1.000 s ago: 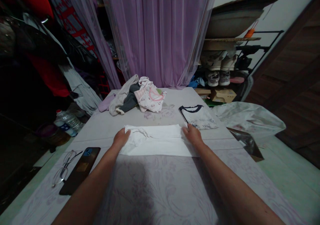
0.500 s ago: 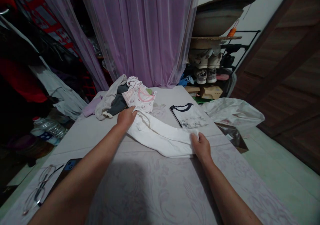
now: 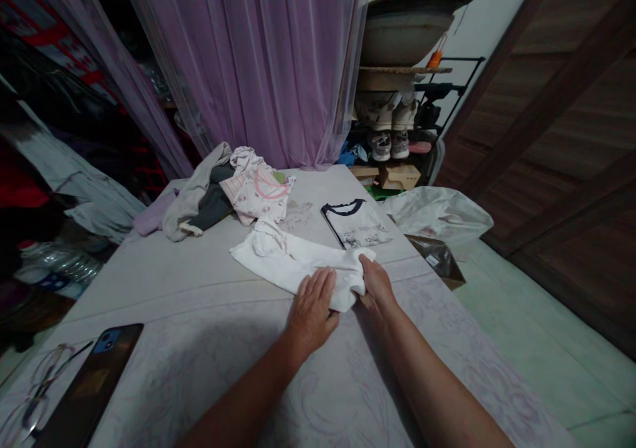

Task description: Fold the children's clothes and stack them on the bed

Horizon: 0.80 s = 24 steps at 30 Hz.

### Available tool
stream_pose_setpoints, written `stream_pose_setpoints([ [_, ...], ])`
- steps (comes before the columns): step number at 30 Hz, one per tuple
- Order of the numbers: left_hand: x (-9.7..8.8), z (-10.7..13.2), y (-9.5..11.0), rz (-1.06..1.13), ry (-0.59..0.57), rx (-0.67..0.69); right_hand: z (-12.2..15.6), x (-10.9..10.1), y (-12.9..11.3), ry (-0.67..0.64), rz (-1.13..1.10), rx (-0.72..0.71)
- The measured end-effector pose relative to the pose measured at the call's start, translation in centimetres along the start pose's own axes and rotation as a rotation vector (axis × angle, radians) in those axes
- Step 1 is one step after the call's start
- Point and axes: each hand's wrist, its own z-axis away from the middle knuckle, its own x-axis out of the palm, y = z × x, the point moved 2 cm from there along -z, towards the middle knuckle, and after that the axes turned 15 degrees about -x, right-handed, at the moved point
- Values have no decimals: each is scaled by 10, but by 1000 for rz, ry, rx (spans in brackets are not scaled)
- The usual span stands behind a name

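Note:
A white garment (image 3: pixel 293 252), perhaps a pair of small pants, lies lengthwise across the patterned bed cover (image 3: pixel 199 295). My left hand (image 3: pixel 313 305) rests flat on its near edge, with fingers stretched out. At the garment's right end, my right hand (image 3: pixel 375 282) grips the cloth, which bunches a little by the thumb. Just beyond lies a folded white T-shirt (image 3: pixel 355 226) with a dark neckline. A loose heap of clothes sits farther left, with a pink-trimmed printed top (image 3: pixel 261 196), a dark grey garment (image 3: pixel 213 203) and a beige one (image 3: pixel 186 206).
At the near left are a phone (image 3: pixel 94 382) and a pair of glasses (image 3: pixel 44 388). Plastic bottles (image 3: pixel 64 262) stand off the left edge. A purple curtain (image 3: pixel 248 63) hangs behind. To the right are a shoe rack (image 3: pixel 397 123) and a plastic bag (image 3: pixel 442 213).
My left hand has let go of the garment's far left end and come right, laying flat near my right hand. The right hand keeps its grip. The view has turned slightly right.

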Motion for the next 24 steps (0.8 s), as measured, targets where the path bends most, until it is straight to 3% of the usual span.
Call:
stream_pose_setpoints([
  [4,0,-15,-1,42,24,-49,11,8,-8,81,-139,89],
  [10,-17,-19,2,201,-179,-99,12,0,-20,45,-248,129],
  [13,-21,-16,9,384,-243,-112,13,-10,-30,18,-278,128],
  [17,-24,-17,18,721,-221,-155,13,-12,-48,-14,-308,89],
  [21,-34,-27,11,1045,-184,-237,8,14,-56,-81,-253,114],
  [24,-42,-39,-15,1140,-89,-409,2,52,-54,-156,-195,161],
])
